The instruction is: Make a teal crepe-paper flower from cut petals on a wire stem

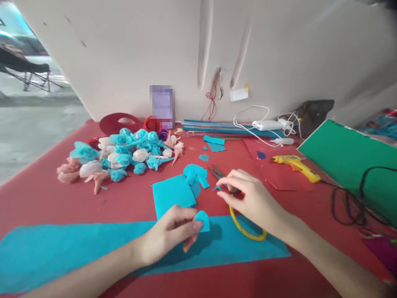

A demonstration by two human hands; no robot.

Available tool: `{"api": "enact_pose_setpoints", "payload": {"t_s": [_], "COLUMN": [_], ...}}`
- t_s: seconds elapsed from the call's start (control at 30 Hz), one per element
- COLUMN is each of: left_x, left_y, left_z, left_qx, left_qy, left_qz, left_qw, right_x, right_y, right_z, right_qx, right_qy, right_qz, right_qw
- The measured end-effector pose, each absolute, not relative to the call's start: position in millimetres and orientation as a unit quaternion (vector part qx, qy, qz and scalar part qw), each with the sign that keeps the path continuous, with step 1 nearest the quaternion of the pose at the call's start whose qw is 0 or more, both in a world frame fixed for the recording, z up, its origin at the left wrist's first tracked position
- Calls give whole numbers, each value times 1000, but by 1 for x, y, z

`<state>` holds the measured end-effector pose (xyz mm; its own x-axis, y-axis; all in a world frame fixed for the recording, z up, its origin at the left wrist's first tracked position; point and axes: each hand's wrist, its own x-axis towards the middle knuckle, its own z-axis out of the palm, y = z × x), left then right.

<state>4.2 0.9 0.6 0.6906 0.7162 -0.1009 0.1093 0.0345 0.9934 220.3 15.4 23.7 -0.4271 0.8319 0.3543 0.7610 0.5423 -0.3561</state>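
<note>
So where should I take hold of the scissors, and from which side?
I'd take the scissors by the yellow handle loop, coming from your own side of the table. The blades point away from you, while that wide loop lies nearest you on the blue strip, likely with room for fingers. The right hand hides part of their middle.

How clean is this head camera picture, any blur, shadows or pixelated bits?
Head view: the purple item by the wall is pixelated; head view: the chair at upper left looks soft; head view: a soft shadow falls on the long blue sheet beside the left hand.
</note>
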Motion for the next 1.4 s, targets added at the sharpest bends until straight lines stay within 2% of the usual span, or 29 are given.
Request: {"api": "enact_pose_setpoints", "payload": {"t_s": [0.17, 0.27, 0.43, 0.73, 0.97, 1.23, 1.4], "left_x": [4, 3, 3, 3, 2, 2, 2], "left_y": [2, 2, 2, 3, 1, 0, -1], "left_z": [-1, -2, -4, -6, -4, -3, -1], "left_qx": [653, 657, 659, 664, 668, 669, 664], "left_qy": [316, 313, 312, 308, 302, 304, 310], "left_qz": [232, 229, 232, 224, 222, 216, 212], "left_qw": [648, 647, 644, 644, 643, 643, 647], "right_x": [222, 231, 265, 276, 274, 272, 258], "right_y": [50, 55, 75, 97, 95, 95, 132], "right_z": [-11, -11, -4, -31, -26, -22, -21], "right_qx": [-454, -455, -545, -574, -578, -588, -601], "right_qy": [-858, -850, -775, -792, -796, -763, -738], "right_qz": [49, 29, -27, 9, 8, 33, 117], "right_qw": [236, 265, 319, 208, 181, 268, 282]}}
